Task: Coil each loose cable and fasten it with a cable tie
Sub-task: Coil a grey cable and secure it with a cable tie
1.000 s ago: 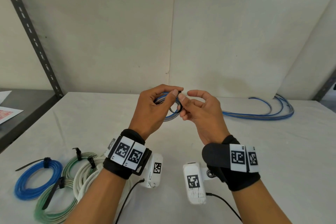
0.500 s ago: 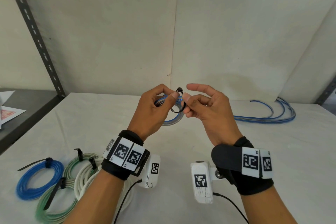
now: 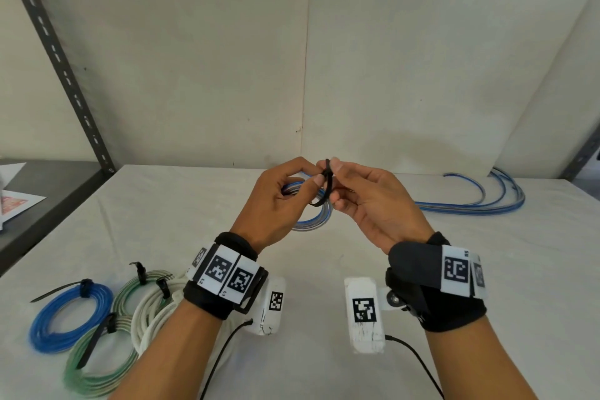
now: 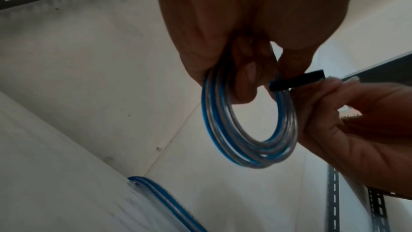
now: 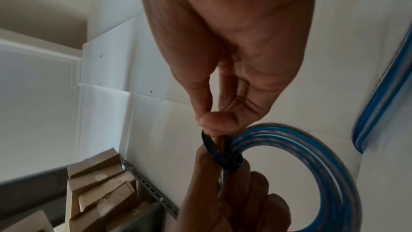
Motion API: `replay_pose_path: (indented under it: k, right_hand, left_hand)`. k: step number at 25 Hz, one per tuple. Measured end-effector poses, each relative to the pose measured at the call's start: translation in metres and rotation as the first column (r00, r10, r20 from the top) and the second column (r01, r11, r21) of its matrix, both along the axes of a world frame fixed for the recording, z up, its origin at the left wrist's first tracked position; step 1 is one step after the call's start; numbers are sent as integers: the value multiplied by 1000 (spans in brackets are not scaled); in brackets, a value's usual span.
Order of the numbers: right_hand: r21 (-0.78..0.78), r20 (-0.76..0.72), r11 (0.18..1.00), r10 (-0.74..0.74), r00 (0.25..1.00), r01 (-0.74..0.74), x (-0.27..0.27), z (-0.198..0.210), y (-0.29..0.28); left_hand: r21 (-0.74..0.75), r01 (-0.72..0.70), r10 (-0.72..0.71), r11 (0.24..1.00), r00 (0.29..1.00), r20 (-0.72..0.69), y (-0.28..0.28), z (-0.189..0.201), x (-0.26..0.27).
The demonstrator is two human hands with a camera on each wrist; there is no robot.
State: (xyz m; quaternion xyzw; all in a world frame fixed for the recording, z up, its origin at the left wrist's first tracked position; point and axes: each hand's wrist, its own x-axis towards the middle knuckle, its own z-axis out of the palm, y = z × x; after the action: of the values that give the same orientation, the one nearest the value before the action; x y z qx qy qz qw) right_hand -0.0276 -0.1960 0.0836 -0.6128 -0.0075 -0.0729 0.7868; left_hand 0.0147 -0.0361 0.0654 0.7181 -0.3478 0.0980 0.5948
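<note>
Left hand (image 3: 276,201) grips the blue-and-clear cable coil (image 4: 249,130) above the bench (image 3: 324,269), thumb pinning the black cable tie (image 3: 328,183) looped around its strands. Right hand (image 3: 373,204), just beside it, pinches the tie's upright end, so tightening likely means pulling up, away from the coil.

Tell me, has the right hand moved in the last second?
Yes. The right hand drifted rightward, away from the wall seam towards the loose blue cable, pinching the cable tie.

Black wrist straps (image 3: 224,282) — white square-coded tags, white camera blocks (image 3: 365,315), black cables.
</note>
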Motion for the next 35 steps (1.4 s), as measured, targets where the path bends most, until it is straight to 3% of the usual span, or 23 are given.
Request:
replay_pose_path:
  k: [4, 10, 12, 14, 16, 17, 20, 24, 30, 35]
  right_hand:
    - [-132, 25, 978, -161, 987, 163, 3, -3, 0]
    - [13, -6, 948, -317, 948, 317, 11, -10, -10]
    - [-40, -32, 964, -263, 964, 262, 12, -11, -8]
    - [-231, -9, 952, -206, 978, 199, 13, -12, -5]
    - [-455, 171, 852, -201, 965, 258, 10, -9, -2]
    - [-496, 273, 821, -161, 948, 282, 8, -6, -1]
    - [-523, 353, 838, 47, 935, 155, 1, 4, 5]
    - [-545, 292, 837, 129, 948, 54, -3, 5, 9]
    - [-248, 247, 952, 243, 938, -181, -4, 4, 17]
    - [-273, 254, 954, 193, 948, -121, -2, -1, 18]
  left_hand:
    - [-12, 29, -29, 1000, 997, -78, -1, -2, -1]
    - [-82, 168, -182, 982, 961, -209, -9, -3, -8]
    - [-139, 186, -218, 973, 937, -272, -9, -1, -9]
    - [-219, 189, -255, 957, 909, -329, -6, 3, -9]
    - [-243, 184, -265, 952, 895, -359, -2, 6, -7]
    - [-239, 181, -261, 954, 892, -369, 0, 6, -6]
    - [-236, 148, -239, 960, 873, -424, 3, 7, -6]
    - [-297, 103, -243, 949, 839, -487, 5, 10, -3]
    - [-598, 183, -532, 781, 696, -482, 9, 13, -2]
    - [-618, 196, -550, 761, 699, -456, 12, 12, 2]
